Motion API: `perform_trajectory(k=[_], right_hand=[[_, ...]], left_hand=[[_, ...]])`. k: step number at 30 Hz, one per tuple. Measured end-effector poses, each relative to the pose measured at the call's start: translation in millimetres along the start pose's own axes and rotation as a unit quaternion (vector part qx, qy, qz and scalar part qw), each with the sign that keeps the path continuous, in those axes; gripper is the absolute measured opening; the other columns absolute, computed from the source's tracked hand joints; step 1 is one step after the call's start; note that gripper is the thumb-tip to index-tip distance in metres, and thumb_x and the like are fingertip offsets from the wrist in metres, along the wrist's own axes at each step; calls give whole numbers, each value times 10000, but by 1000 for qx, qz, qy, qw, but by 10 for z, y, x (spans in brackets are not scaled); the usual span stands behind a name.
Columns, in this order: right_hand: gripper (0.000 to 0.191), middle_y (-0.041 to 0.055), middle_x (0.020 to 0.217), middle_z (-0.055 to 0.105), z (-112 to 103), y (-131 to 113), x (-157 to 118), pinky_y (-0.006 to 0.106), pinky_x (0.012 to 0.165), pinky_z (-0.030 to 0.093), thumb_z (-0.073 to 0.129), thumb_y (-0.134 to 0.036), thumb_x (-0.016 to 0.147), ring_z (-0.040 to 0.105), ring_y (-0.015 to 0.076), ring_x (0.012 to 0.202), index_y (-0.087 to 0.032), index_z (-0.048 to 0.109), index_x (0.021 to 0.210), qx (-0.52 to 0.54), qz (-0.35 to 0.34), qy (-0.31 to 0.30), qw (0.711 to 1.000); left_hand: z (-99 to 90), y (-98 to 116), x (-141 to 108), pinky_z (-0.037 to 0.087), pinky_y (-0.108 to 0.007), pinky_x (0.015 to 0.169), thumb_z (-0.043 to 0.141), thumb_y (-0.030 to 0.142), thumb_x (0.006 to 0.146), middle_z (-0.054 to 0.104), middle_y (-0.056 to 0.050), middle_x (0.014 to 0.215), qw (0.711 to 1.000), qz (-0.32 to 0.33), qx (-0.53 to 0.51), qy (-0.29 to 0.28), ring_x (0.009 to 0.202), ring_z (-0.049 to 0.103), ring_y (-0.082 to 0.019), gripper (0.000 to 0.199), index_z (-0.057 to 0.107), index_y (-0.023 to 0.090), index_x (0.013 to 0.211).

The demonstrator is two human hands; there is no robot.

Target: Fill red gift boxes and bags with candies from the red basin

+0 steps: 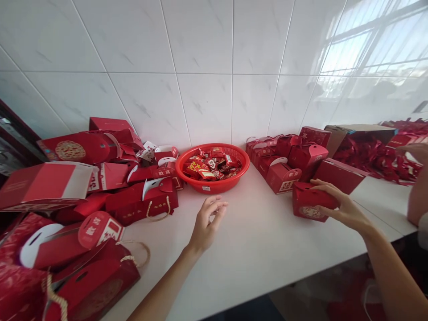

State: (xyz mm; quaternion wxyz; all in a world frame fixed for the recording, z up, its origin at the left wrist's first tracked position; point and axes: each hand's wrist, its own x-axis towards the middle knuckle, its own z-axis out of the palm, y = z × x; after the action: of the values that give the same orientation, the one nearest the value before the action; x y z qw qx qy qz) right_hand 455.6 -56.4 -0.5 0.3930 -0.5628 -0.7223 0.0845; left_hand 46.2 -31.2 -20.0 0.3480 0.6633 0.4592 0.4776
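Box in the right hand, towards the right of the white surface.
Small, red, pale round emblem on the front; grasped with thumb against the front and fingers over the top. Just beyond, a cluster of red cartons and, nearer the right, a flat-sided red panel. Left hand released, fingers loosely curled, over the middle of the surface, near a red plastic basket of wrapped sweets. Along the left, a jumbled heap of red packaging, partly with rope handles. Far right, a cardboard case with glossy red contents, and near it another person's arm. Behind everything, white wall tiles.
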Motion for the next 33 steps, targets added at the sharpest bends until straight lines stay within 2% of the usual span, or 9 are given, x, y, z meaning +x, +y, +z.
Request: perform_trajectory(k=[2, 5, 10, 16, 20, 23, 26, 30, 33], right_hand=[[319, 106, 1393, 604, -58, 96, 25, 566, 1050, 485, 643, -377, 778, 480, 369, 1381, -258, 682, 1071, -59, -15, 23, 998], [354, 122, 1382, 615, -79, 134, 55, 546, 1102, 435, 529, -261, 785, 494, 339, 1375, -236, 684, 1102, -141, -11, 85, 986], [501, 196, 1375, 601, 121, 32, -17, 514, 1043, 477, 490, -328, 862, 582, 350, 1263, -172, 570, 1331, -228, -8, 199, 953], [482, 169, 1423, 561, 494, 55, -44, 526, 1009, 494, 505, -510, 916, 598, 356, 1226, -228, 585, 1299, -244, -78, 197, 946], [470, 181, 1358, 610, 587, 196, 46, 546, 943, 533, 424, -516, 940, 644, 368, 1148, -207, 619, 1236, -258, -70, 202, 942], [492, 178, 1361, 611, 591, 172, 78, 564, 921, 547, 420, -549, 931, 645, 386, 1146, -218, 625, 1232, -257, -70, 215, 940], [468, 149, 1383, 605, 588, -58, 91, 558, 911, 556, 476, -553, 922, 634, 388, 1173, -265, 622, 1261, -233, -59, 237, 941], [376, 147, 1364, 623, 640, -511, 191, 524, 967, 531, 567, -439, 930, 615, 375, 1218, -272, 638, 1259, -159, -65, 256, 951], [307, 133, 1311, 651, 760, -788, 349, 471, 992, 529, 618, -377, 915, 650, 330, 1171, -270, 659, 1199, -85, -124, 243, 958]], left_hand=[[7, -9, 4, 561, -363, 852, 542, 457, 917, 615, -111, 1255, 1000, 0, 6, -5, 945, 676, -210, 325, 760, 221, 966], [15, -32, 12, 557, -367, 859, 530, 452, 921, 619, -113, 1248, 1000, 5, 17, -7, 949, 673, -212, 330, 760, 220, 971], [25, -57, 6, 565, -361, 856, 526, 405, 923, 619, -110, 1219, 999, 16, 29, -14, 927, 675, -199, 302, 759, 217, 963], [8, -48, 13, 585, -335, 812, 520, 340, 934, 619, -116, 1201, 998, 35, 57, -20, 994, 672, -210, 266, 751, 210, 954], [-121, 18, 53, 575, -362, 892, 525, 302, 947, 638, -114, 1204, 990, 101, 99, -8, 1024, 675, -212, 235, 738, 203, 954], [-420, 153, -17, 525, -385, 1007, 546, 286, 951, 664, -97, 1200, 972, 162, 168, 25, 1155, 639, -230, 197, 726, 217, 992], [-921, 328, -275, 514, -360, 1014, 532, 286, 962, 681, -61, 1203, 947, 165, 255, 104, 1135, 652, -215, 198, 710, 248, 1042], [-1648, 504, -782, 513, -370, 988, 557, 395, 925, 712, -9, 1138, 891, 107, 379, 226, 1104, 658, -240, 208, 700, 294, 1038], [-2000, 542, -1059, 528, -421, 934, 537, 527, 872, 718, 24, 1135, 846, -20, 471, 249, 1084, 656, -274, 288, 694, 314, 986]])
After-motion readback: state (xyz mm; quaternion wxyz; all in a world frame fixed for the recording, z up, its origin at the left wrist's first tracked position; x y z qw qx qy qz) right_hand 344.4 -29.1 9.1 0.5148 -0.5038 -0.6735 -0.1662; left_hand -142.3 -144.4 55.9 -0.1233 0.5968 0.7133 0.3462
